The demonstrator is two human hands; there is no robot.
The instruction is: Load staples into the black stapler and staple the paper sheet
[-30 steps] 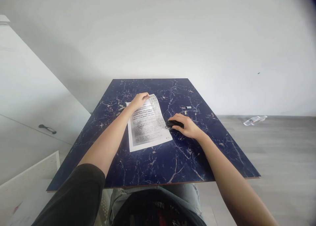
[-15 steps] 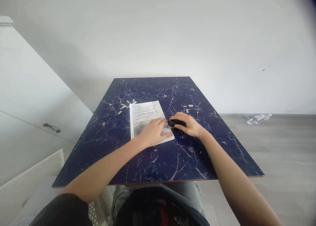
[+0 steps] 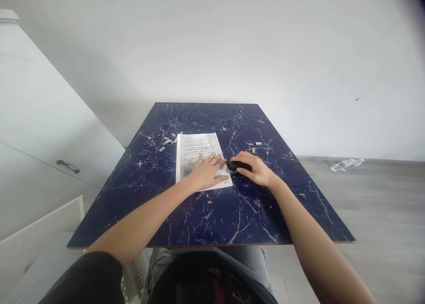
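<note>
Plainly, our wide-fingered left hand [image 3: 206,173] lies on rectangular white paper [image 3: 195,145], between side edges of a blue marbled table [image 3: 206,222]; our right hand [image 3: 257,169] grips a rounded black stapler [image 3: 235,165] alongside; paper seems limp, light, best pinned flat.

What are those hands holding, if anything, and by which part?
The right hand grips the black stapler around its body, thumb on the near side. The left hand holds nothing; it lies spread on the printed page.

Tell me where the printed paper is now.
In the head view, the paper lies on the table under the left hand, its right edge at the black stapler under the right hand.
</note>
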